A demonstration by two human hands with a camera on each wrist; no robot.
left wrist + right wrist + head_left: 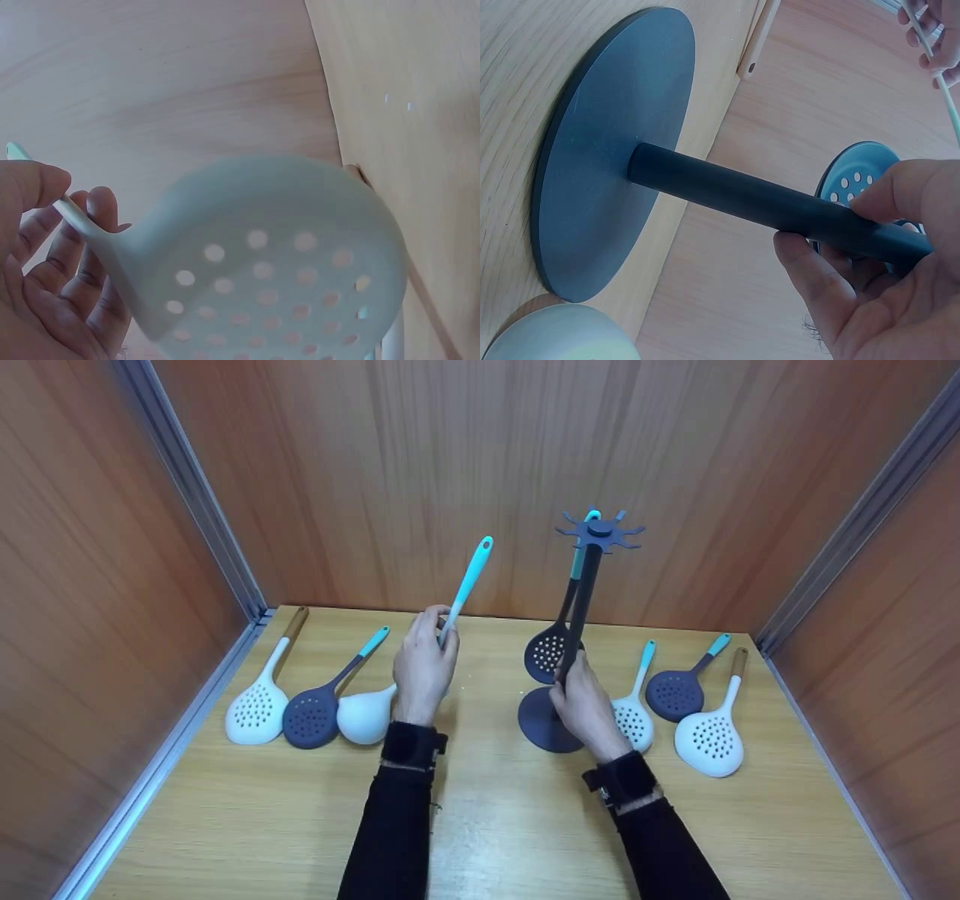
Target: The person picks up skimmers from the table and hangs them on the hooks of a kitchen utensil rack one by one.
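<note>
My left hand pinches the handle of a white skimmer with a turquoise grip. In the left wrist view its perforated head fills the lower middle, tilted up on its side. My right hand grips the post of a dark utensil stand, with fingers and thumb around it. Its round base rests on the table and a ring of hooks tops it. From one hook hangs a dark skimmer with a turquoise handle, behind the post.
At left lie a white skimmer with a wooden handle and a dark one. To the right lie a white skimmer, a dark one and a wooden-handled white one. Wooden panels enclose the table.
</note>
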